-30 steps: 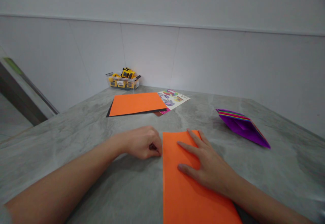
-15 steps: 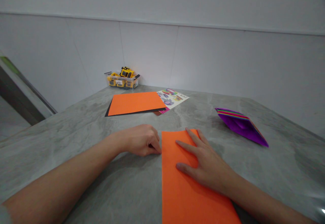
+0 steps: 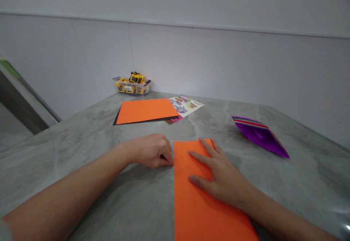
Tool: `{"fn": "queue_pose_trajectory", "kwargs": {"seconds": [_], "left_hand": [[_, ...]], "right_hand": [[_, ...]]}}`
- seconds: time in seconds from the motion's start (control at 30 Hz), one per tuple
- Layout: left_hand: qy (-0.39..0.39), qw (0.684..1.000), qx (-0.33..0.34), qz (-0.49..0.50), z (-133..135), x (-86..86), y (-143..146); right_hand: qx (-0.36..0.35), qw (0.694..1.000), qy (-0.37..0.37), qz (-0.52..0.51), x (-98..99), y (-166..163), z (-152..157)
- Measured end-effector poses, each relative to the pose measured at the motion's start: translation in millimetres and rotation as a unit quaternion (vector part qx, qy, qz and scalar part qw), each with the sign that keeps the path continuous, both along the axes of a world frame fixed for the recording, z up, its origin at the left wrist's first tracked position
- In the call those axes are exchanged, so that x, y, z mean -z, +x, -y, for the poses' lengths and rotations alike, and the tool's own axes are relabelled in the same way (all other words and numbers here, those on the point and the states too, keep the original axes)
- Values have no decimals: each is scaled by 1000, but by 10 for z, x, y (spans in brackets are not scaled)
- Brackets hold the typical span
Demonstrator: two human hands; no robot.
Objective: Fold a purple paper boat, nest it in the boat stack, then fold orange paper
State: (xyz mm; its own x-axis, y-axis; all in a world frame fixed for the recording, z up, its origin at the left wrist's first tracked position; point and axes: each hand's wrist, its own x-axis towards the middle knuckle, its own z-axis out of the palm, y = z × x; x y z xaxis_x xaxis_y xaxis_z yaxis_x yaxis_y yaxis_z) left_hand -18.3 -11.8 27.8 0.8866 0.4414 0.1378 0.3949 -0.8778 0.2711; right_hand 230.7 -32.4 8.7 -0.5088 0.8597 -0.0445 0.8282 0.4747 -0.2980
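Observation:
A folded orange paper [image 3: 191,204] lies lengthwise on the grey table [image 3: 82,146] in front of me. My right hand [image 3: 218,175] lies flat on its upper part with fingers spread. My left hand [image 3: 151,150] is curled, its fingertips pinched against the paper's left folded edge near the top corner.
Farther back lies an orange sheet [image 3: 144,110] on a black one, with a colourful printed sheet [image 3: 186,106] beside it. A purple folded paper shape [image 3: 259,135] sits at the right. A clear box of yellow toys [image 3: 132,85] stands against the white wall.
Both hands and the paper stay almost as they were. The view has shifted only slightly.

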Motion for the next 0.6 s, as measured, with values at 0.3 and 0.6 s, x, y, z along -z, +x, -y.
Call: {"fn": "queue_pose_trajectory", "kwargs": {"seconds": [0.3,0.6], "left_hand": [[-7,1000,2,7,8,-1,1],[-14,1000,-3,-7,10,-22,6]], "right_hand": [[-5,1000,5,-6,26,3,-11],[-4,1000,9,-9,37,9,-13]]}}
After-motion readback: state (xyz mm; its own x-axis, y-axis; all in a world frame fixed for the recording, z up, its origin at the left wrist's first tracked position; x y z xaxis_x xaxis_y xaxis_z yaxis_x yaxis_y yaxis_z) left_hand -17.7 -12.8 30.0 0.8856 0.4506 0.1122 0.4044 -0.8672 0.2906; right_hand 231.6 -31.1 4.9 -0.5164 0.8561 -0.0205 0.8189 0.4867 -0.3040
